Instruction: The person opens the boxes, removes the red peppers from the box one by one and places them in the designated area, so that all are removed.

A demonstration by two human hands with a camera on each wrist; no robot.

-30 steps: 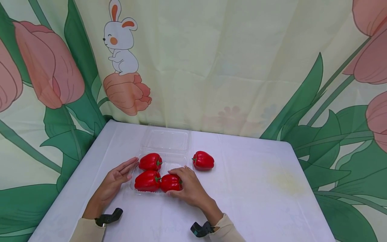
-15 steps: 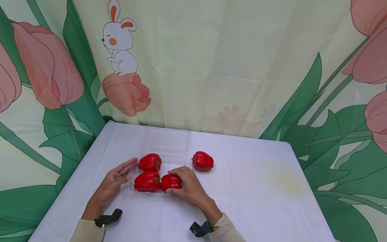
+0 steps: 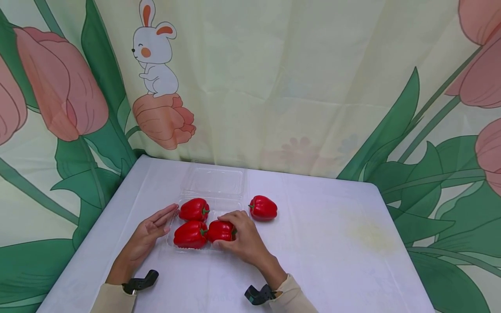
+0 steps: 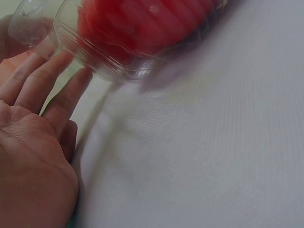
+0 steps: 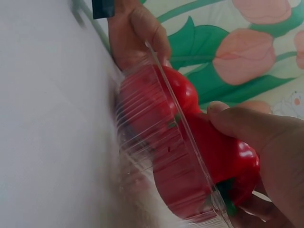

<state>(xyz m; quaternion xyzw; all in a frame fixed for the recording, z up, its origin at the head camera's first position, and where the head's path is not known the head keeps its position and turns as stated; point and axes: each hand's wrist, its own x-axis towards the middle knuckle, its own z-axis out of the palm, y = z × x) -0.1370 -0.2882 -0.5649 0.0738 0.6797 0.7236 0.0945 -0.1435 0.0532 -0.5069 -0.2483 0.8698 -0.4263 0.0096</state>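
Note:
My right hand [image 3: 243, 237] grips a red bell pepper [image 3: 220, 231] at the near right corner of a clear plastic clamshell box [image 3: 231, 204]. In the right wrist view the thumb [image 5: 237, 121] lies on the pepper's side, and the pepper sits within the box wall. Two more bell peppers lie in the left half of the box, one at the back [image 3: 193, 209] and one in front [image 3: 189, 235]. My left hand [image 3: 146, 237] stands at the box's left side with fingers straight, the fingertips touching its wall in the left wrist view [image 4: 109, 66].
A fourth red bell pepper [image 3: 263, 208] lies on the white-covered table [image 3: 321, 243] just right of the box. The box's open lid [image 3: 214, 180] lies flat behind it, near the table's back edge. A printed curtain [image 3: 313, 87] hangs behind the table.
My right hand and the bell pepper it grips have shifted slightly backward within the box. The left hand and the other peppers stay where they were.

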